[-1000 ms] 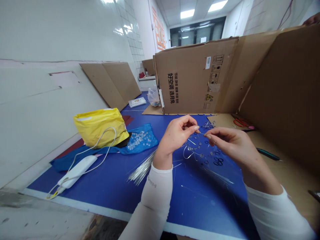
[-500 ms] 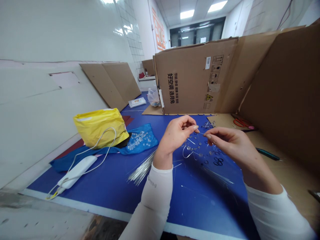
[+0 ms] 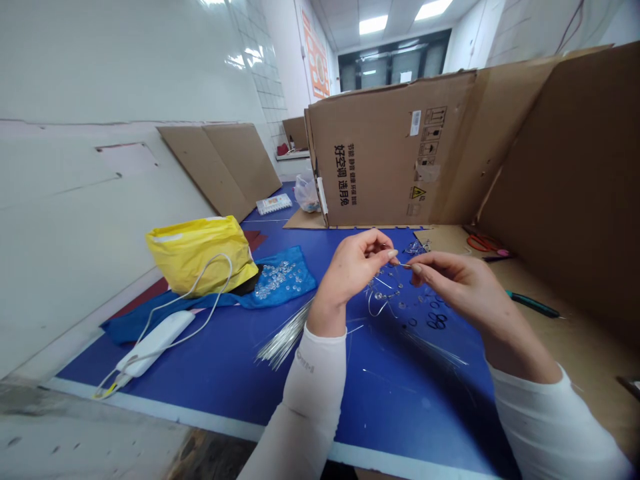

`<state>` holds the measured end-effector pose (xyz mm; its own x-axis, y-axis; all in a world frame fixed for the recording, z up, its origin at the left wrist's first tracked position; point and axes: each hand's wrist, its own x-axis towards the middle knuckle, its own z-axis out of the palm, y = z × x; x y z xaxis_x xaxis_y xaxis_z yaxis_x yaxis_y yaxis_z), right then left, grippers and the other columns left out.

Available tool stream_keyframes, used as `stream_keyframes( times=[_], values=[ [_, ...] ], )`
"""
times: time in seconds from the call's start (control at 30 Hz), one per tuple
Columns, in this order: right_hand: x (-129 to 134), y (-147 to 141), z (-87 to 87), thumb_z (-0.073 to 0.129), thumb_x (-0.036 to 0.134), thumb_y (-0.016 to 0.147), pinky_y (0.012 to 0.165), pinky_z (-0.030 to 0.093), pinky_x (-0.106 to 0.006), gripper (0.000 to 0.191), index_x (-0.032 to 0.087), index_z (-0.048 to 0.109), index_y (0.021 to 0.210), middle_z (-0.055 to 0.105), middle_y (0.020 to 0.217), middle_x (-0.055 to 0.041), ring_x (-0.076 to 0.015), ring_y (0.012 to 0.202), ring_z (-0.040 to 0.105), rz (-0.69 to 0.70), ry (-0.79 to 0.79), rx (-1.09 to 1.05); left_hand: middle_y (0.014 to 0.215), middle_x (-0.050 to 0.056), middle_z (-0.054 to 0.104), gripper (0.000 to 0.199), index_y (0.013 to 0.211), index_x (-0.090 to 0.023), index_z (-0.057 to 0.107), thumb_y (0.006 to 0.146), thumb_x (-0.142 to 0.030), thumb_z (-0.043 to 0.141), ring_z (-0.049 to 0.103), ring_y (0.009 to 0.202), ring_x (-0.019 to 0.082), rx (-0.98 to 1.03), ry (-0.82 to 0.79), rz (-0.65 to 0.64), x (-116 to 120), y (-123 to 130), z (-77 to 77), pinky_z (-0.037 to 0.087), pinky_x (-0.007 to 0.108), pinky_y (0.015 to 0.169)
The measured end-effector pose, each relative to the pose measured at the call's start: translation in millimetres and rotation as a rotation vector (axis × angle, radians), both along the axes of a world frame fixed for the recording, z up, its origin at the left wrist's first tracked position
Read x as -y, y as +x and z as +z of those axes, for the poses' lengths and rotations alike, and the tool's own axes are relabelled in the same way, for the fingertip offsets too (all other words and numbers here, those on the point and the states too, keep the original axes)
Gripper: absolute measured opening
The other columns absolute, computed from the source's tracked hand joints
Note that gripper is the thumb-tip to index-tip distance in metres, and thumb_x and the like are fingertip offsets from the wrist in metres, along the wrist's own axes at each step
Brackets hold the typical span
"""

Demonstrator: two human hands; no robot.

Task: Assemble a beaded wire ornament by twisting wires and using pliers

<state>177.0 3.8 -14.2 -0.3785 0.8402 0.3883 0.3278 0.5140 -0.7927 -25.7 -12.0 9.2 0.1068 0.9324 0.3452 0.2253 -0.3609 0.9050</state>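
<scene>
Between both hands runs a short stretch of thin wire. The fingertips of my left hand pinch one side of it, and those of my right hand pinch the other, a small gap apart. Below them, a looped wire with clear round beads shows over the blue table; whether it joins the held wire I cannot tell. Several black rings lie under my right hand. Loose straight wires are on the table nearer to me, and a bundle of silvery wires sits beside my left forearm.
Clear beads rest on a blue cloth at the left, by a yellow bag and a white power strip. Cardboard walls stand behind and right. Red-handled scissors and a green-handled tool lie right.
My right hand has shifted slightly left and up, so the fingertips are closer together. The looped wire below has swung a little.
</scene>
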Motion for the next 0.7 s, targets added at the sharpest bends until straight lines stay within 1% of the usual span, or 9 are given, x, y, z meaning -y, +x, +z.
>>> stream_keyframes(
  times=[0.17, 0.3, 0.37, 0.43, 0.5, 0.57, 0.63, 0.67, 0.7],
  values=[
    [-1.0, 3.1, 0.8, 0.060, 0.052, 0.093, 0.071, 0.048, -0.034, 0.035, 0.023, 0.078, 0.088, 0.078, 0.082, -0.0042, -0.0203, 0.076, 0.069, -0.011, 0.014, 0.034, 0.076, 0.003, 0.073, 0.004, 0.085, -0.017, 0.062, 0.088, -0.018, 0.066, 0.064, 0.066, 0.011, 0.002, -0.016, -0.009, -0.1, -1.1, 0.5, 0.044, 0.023, 0.060],
    [-4.7, 5.7, -3.1, 0.060, 0.054, 0.094, 0.072, 0.051, -0.035, 0.035, 0.025, 0.079, 0.092, 0.081, 0.088, -0.0045, -0.0218, 0.080, 0.072, -0.038, 0.003, 0.049, 0.076, 0.004, 0.074, 0.005, 0.084, -0.017, 0.062, 0.088, -0.018, 0.065, 0.060, 0.064, 0.010, 0.003, -0.018, -0.005, 0.3, -2.0, 0.7, 0.042, 0.023, 0.059],
    [-8.4, 9.7, -4.0, 0.060, 0.055, 0.093, 0.073, 0.052, -0.035, 0.036, 0.026, 0.080, 0.094, 0.081, 0.091, -0.0051, -0.0230, 0.083, 0.073, -0.077, -0.002, 0.061, 0.076, 0.004, 0.074, 0.005, 0.084, -0.018, 0.062, 0.088, -0.018, 0.066, 0.059, 0.062, 0.010, 0.007, -0.016, 0.000, 0.0, -2.2, 0.5, 0.042, 0.023, 0.059],
    [-14.6, 18.0, -3.2, 0.060, 0.054, 0.092, 0.074, 0.053, -0.036, 0.035, 0.026, 0.081, 0.096, 0.082, 0.095, -0.0059, -0.0246, 0.086, 0.074, -0.149, 0.021, 0.111, 0.076, 0.004, 0.074, 0.005, 0.084, -0.018, 0.062, 0.087, -0.018, 0.066, 0.057, 0.060, 0.010, 0.014, -0.019, 0.003, -0.6, -2.5, -0.1, 0.041, 0.024, 0.058],
    [-24.7, 32.4, -1.9, 0.058, 0.052, 0.092, 0.076, 0.053, -0.036, 0.036, 0.025, 0.081, 0.102, 0.082, 0.100, -0.0074, -0.0259, 0.089, 0.074, -0.226, 0.050, 0.217, 0.075, 0.004, 0.074, 0.005, 0.083, -0.018, 0.062, 0.087, -0.018, 0.066, 0.056, 0.059, 0.010, 0.023, -0.020, 0.006, -1.5, -3.0, -0.9, 0.042, 0.024, 0.057],
    [-39.6, 53.2, -3.1, 0.054, 0.049, 0.095, 0.079, 0.052, -0.037, 0.040, 0.023, 0.080, 0.110, 0.081, 0.111, -0.0096, -0.0271, 0.095, 0.074, -0.294, 0.036, 0.385, 0.075, 0.005, 0.074, 0.005, 0.084, -0.019, 0.062, 0.087, -0.019, 0.066, 0.058, 0.061, 0.011, 0.033, -0.018, 0.012, -2.2, -4.0, -1.6, 0.042, 0.025, 0.057],
    [-57.6, 78.0, -10.3, 0.053, 0.050, 0.094, 0.079, 0.051, -0.039, 0.044, 0.020, 0.079, 0.114, 0.079, 0.118, -0.0128, -0.0302, 0.100, 0.073, -0.426, -0.002, 0.609, 0.076, 0.005, 0.074, 0.004, 0.083, -0.019, 0.063, 0.086, -0.019, 0.066, 0.058, 0.062, 0.011, 0.038, -0.014, 0.021, -2.6, -5.3, -2.0, 0.042, 0.025, 0.057],
    [-66.4, 90.6, -16.5, 0.053, 0.050, 0.094, 0.079, 0.052, -0.039, 0.047, 0.018, 0.077, 0.118, 0.079, 0.120, -0.0148, -0.0314, 0.102, 0.073, -0.452, -0.030, 0.704, 0.076, 0.005, 0.074, 0.004, 0.083, -0.019, 0.063, 0.086, -0.019, 0.066, 0.058, 0.062, 0.011, 0.038, -0.013, 0.025, -2.7, -6.2, -1.9, 0.041, 0.025, 0.057],
    [-74.2, 102.3, -24.3, 0.056, 0.048, 0.091, 0.080, 0.052, -0.038, 0.048, 0.015, 0.077, 0.119, 0.078, 0.120, -0.0171, -0.0315, 0.103, 0.073, -0.458, -0.018, 0.775, 0.076, 0.005, 0.075, 0.004, 0.083, -0.019, 0.063, 0.086, -0.019, 0.066, 0.058, 0.062, 0.011, 0.037, -0.011, 0.030, -2.7, -7.0, -1.7, 0.041, 0.025, 0.057]
  ],
)
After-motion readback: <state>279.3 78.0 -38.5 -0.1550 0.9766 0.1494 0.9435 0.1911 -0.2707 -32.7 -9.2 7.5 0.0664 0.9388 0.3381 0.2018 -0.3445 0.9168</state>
